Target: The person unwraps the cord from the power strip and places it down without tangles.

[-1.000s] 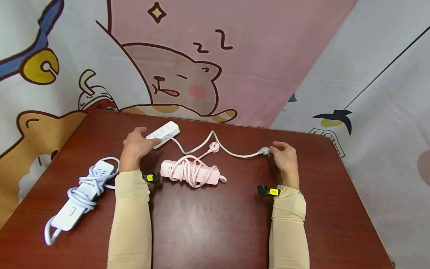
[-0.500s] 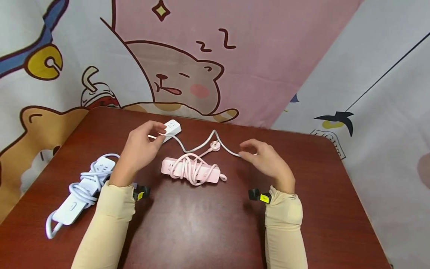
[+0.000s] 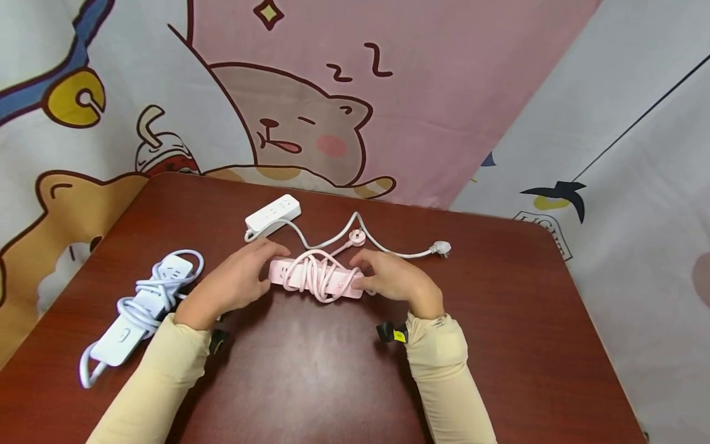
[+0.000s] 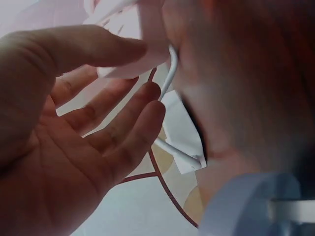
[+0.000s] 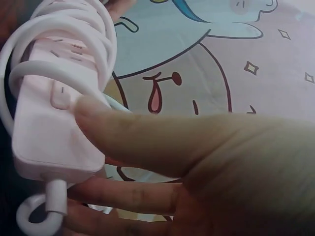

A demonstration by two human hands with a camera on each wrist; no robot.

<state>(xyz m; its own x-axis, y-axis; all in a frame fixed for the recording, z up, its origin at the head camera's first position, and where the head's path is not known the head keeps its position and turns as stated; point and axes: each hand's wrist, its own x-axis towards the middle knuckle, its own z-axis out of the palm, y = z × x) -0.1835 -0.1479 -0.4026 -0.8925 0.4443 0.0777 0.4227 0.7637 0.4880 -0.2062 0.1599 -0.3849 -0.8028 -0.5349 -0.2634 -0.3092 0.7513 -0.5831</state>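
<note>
From the bench's [image 3: 316, 382] 6 o'clock side, the head view looks forward and down, the cloth [image 3: 477, 92] at 12 o'clock. The wrist views look closely past the left fingers [image 4: 135, 135] and right fingers [image 5: 130, 194]; both share the pink strip [image 3: 315, 277] with the head view, near 11 and 10 o'clock respectively.

From here, the right hand [image 3: 398, 279] partly hides 1 end of the pink power strip [image 3: 334, 283]. Head view: lower edge crops 2 sleeves [image 3: 146, 385] and the bench [image 3: 310, 388].
</note>
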